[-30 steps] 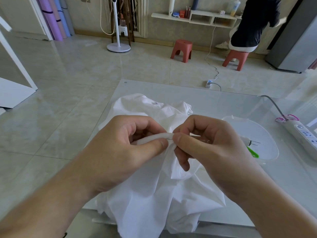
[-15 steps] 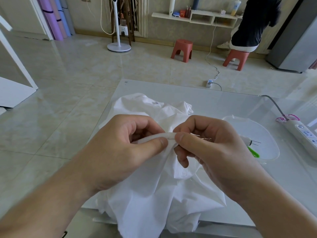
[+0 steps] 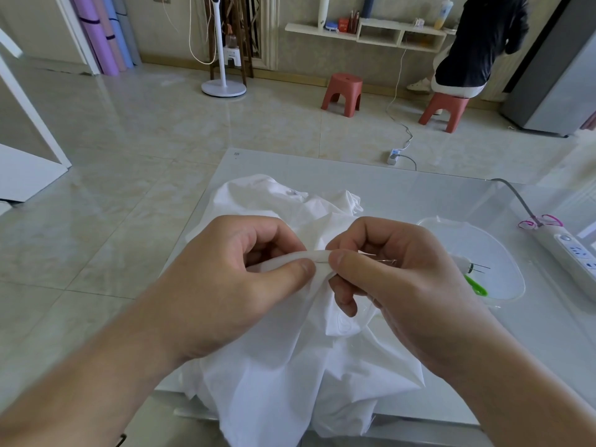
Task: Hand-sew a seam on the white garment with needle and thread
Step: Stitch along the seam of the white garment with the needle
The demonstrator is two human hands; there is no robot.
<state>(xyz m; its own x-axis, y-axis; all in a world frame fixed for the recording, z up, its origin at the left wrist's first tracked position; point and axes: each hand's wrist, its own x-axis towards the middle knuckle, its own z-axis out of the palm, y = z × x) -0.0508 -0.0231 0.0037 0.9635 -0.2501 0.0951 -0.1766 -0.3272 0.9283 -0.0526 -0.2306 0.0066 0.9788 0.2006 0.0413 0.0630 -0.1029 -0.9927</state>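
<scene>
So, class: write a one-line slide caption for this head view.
Both hands, left and right, pinch a folded white garment edge mid-stitch.

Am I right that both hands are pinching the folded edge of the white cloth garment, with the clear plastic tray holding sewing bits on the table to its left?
Not quite. The head view shows the clear plastic tray on the table to the right of the white cloth garment, beside the right hand. The rest stands: the left hand and right hand both pinch its folded edge.
</scene>
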